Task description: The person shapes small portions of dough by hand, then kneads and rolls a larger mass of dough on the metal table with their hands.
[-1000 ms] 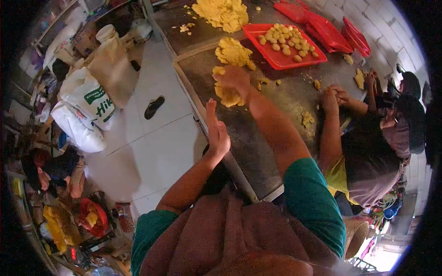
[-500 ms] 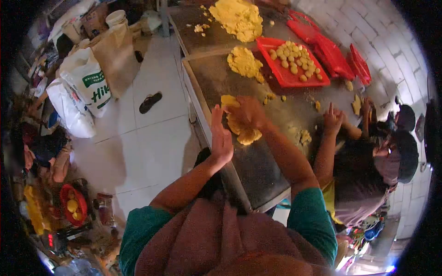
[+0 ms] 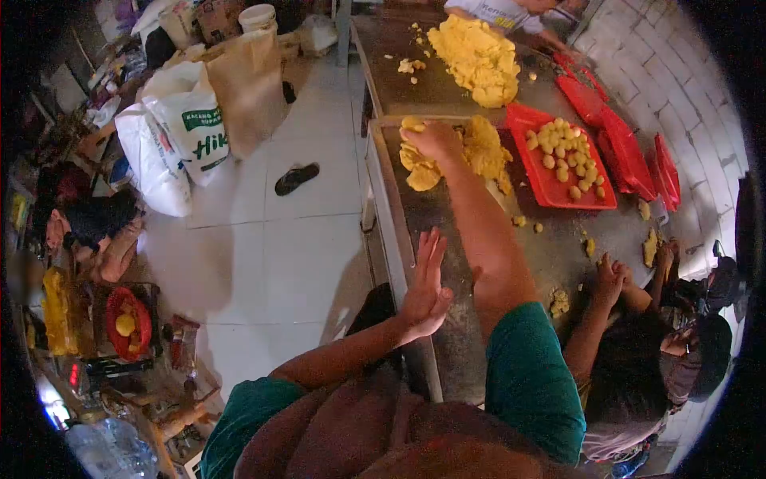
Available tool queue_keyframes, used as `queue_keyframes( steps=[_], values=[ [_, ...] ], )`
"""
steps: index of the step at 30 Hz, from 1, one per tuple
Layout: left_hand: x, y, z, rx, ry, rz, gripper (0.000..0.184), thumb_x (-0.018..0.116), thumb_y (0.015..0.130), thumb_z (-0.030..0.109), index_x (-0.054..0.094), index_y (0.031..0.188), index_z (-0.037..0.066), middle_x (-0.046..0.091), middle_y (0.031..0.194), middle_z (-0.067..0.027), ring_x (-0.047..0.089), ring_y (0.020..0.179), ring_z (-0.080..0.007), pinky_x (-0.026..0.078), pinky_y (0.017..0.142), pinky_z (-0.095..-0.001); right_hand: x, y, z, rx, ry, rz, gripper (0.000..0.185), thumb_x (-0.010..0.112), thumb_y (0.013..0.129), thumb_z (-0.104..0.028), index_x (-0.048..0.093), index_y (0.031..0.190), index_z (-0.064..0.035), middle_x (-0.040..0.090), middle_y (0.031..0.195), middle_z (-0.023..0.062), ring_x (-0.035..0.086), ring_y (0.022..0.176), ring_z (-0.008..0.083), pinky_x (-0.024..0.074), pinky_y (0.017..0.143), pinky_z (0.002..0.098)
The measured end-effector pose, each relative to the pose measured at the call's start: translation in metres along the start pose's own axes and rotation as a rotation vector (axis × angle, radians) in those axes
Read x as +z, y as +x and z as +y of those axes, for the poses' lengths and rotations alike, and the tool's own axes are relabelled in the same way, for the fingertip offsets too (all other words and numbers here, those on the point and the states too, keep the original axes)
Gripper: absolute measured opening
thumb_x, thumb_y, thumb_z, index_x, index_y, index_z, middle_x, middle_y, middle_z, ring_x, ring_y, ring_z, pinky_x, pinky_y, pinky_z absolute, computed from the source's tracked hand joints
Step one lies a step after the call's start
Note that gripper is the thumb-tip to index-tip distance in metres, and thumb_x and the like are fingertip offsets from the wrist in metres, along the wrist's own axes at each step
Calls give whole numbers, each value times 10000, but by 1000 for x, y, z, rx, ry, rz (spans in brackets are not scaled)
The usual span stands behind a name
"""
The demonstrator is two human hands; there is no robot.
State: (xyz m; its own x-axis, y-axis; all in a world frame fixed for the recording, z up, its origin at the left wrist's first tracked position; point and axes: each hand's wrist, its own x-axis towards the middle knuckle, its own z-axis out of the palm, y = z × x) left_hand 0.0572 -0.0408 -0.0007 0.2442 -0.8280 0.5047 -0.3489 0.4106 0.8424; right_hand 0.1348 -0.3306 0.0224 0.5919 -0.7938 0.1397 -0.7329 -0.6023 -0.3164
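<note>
My right hand [image 3: 439, 144] reaches far over the table and grips a flattened yellow dough piece [image 3: 423, 176], its fingers partly hidden. Beside it, almost touching, lies a larger mound of crumbly yellow dough [image 3: 483, 148]. My left hand [image 3: 427, 295] is raised near the table's left edge, fingers stretched out and nothing in it. To the right of the mound stands a red tray [image 3: 550, 188] with several small round dough balls [image 3: 562, 144]. Small dough scraps [image 3: 519, 221] dot the dark table top [image 3: 447, 231].
A bigger heap of yellow dough [image 3: 479, 60] sits at the far end, where another person [image 3: 499, 12] stands. A co-worker [image 3: 630, 359] works at the right, hands close together. Red trays [image 3: 626, 152] line the wall. White sacks [image 3: 187, 120] and a sandal [image 3: 297, 180] are on the floor.
My right hand has moved forward along the table with the dough piece, up against the mound. My left hand stays open near the edge. The view has shifted.
</note>
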Motion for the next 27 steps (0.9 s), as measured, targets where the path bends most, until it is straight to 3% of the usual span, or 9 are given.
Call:
queue_keyframes(
  steps=[6, 10, 13, 17, 18, 20, 23, 25, 27],
  values=[
    [-1, -2, 2, 15, -64, 59, 836, 207, 879, 576, -32, 1361, -64, -49, 1431, -253, -47, 1326, -402, 8, 1054, -494, -25, -77, -11, 10, 13, -83, 613, 564, 684, -619, 622, 1005, -101, 632, 936, 168, 601, 879, 352, 470, 773, 428],
    [-1, -5, -1, 59, -77, 116, 758, 217, 907, 487, -44, 1360, -62, -59, 1428, -257, -61, 1327, -398, -1, 1055, -487, -38, -155, 4, -50, 49, -24, 522, 607, 734, -526, 624, 914, -36, 631, 807, 168, 614, 747, 329, 472, 652, 377],
    [3, -4, -6, 85, -105, 158, 690, 243, 918, 406, -21, 1372, -41, -48, 1434, -244, -54, 1329, -396, 9, 1060, -478, -77, -194, -5, 174, 147, -123, 518, 622, 734, -511, 615, 909, -23, 632, 791, 164, 620, 717, 296, 470, 645, 368],
    [2, -5, -5, 58, -70, 123, 661, 224, 923, 386, -22, 1381, -23, -43, 1445, -219, -66, 1335, -371, -5, 1063, -464, -54, -206, 88, 141, 450, -8, 446, 585, 783, -463, 622, 942, -49, 640, 832, 144, 626, 748, 248, 475, 664, 350],
    [4, -5, -5, 48, -93, 128, 663, 211, 925, 398, -27, 1381, -21, -43, 1446, -215, -66, 1336, -364, -10, 1064, -456, -62, -214, 94, 111, 419, 34, 429, 576, 795, -451, 624, 951, -55, 642, 842, 139, 628, 755, 236, 477, 669, 345],
    [6, -5, -6, 18, -147, 146, 688, 188, 921, 443, -33, 1381, -18, -41, 1449, -205, -66, 1340, -342, -17, 1067, -439, -120, -239, 21, 185, 178, 77, 403, 564, 797, -442, 632, 947, -74, 639, 850, 148, 631, 750, 246, 481, 658, 350],
    [4, -7, -6, -13, -226, 158, 759, 154, 897, 538, -39, 1382, -13, -39, 1455, -182, -67, 1345, -301, -24, 1070, -416, -103, -259, 22, 7, 34, -65, 407, 561, 788, -448, 635, 947, -81, 634, 859, 151, 621, 779, 277, 485, 687, 364],
    [3, -7, -4, 1, -254, 172, 810, 132, 872, 595, -41, 1383, -10, -40, 1459, -164, -71, 1348, -274, -30, 1071, -404, -90, -277, -7, 117, -190, -34, 416, 573, 767, -454, 609, 939, -77, 623, 857, 153, 605, 798, 313, 487, 695, 381],
    [5, -3, -12, -96, 593, 175, 804, 114, 862, 611, -8, 1391, 18, -4, 1462, -144, -44, 1349, -258, -28, 1073, -401, -82, -288, -27, 63, -343, 37, 420, 584, 758, -455, 591, 935, -74, 620, 848, 158, 604, 789, 320, 487, 689, 390]
  ],
)
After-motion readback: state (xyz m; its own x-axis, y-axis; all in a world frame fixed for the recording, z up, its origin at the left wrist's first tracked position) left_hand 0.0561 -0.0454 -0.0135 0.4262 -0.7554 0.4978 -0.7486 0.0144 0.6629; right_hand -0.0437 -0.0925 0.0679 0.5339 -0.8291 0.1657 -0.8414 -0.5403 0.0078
